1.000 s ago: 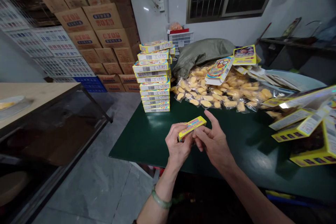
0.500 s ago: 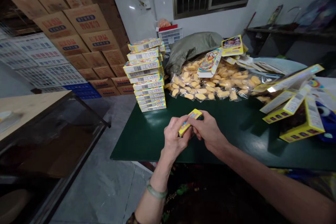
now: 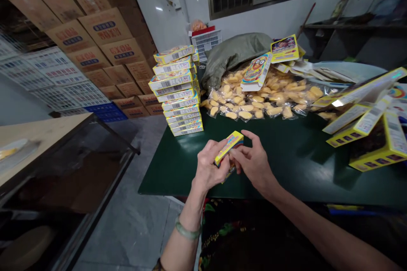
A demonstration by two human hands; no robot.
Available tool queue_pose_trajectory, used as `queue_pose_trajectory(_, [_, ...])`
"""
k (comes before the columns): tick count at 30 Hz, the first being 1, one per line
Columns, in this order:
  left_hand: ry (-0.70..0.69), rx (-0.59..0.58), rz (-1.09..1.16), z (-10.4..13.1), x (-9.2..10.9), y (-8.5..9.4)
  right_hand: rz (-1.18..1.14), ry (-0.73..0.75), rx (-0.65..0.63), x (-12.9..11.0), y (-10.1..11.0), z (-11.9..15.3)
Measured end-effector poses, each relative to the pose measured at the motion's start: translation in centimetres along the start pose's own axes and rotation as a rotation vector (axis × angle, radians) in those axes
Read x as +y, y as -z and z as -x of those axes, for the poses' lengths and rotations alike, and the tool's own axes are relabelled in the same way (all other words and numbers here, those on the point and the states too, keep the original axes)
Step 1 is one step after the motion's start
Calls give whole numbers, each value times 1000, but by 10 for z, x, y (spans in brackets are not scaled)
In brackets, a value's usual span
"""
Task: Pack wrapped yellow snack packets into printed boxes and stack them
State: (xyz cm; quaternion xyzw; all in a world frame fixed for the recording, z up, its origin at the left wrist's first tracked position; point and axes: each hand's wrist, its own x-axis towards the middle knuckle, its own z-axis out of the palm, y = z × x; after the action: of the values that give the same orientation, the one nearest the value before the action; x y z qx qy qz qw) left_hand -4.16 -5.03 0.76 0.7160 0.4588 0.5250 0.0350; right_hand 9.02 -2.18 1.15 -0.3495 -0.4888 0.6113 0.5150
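Note:
A small yellow cardboard box with coloured print is held on edge above the front of the green table. My left hand grips its left side, fingers wrapped round it. At the box's right side is my right hand, its index finger raised and spread from the thumb. The thumb and lower fingers of that hand lie close against the box; part of their contact is hidden. Beyond the hands lie many wrapped yellow biscuits, spilling from a grey-green sack.
A tall stack of similar boxes stands left of the biscuits. More boxes stand upright at the right, and one flat box rests on the biscuits. Cartons are piled against the back wall. A wooden table is at left.
My right hand has loosened from the box: its index finger has lifted and the thumb has slid down. The left hand keeps its grip. The view has shifted slightly.

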Motion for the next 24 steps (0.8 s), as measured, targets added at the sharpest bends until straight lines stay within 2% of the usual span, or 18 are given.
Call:
queue_pose_trajectory(3, [10, 48, 16, -5, 3, -2, 63, 34, 29, 11, -4, -3])
queue_pose_trajectory(7, [144, 237, -108, -9, 5, -11, 162, -154, 48, 36, -4, -1])
queue_pose_trajectory(9, [188, 241, -135, -8, 5, -12, 172, -176, 35, 49, 1, 1])
queue_pose_trajectory(11, [220, 196, -126, -3, 3, -6, 180, -169, 8, 60, 7, 3])
queue_pose_trajectory(13, [294, 151, -72, 4, -2, 8, 209, -191, -23, 68, 14, 4])
queue_pose_trajectory(15, [446, 141, 38, 13, -8, 28, 235, -209, -50, 76, 21, 4])
queue_pose_trajectory(17, [644, 228, 187, 17, -15, 52, 235, -202, -88, 81, 25, 4])
queue_pose_trajectory(19, [777, 430, 322, 11, -19, 79, 230, -190, -120, 85, 28, 6])
queue_pose_trajectory(21, [768, 661, 393, -9, -20, 105, 225, -172, -140, 88, 28, 8])
queue_pose_trajectory(24, [528, 887, 310, -62, -21, 138, 208, -159, -142, 91, 28, 10])
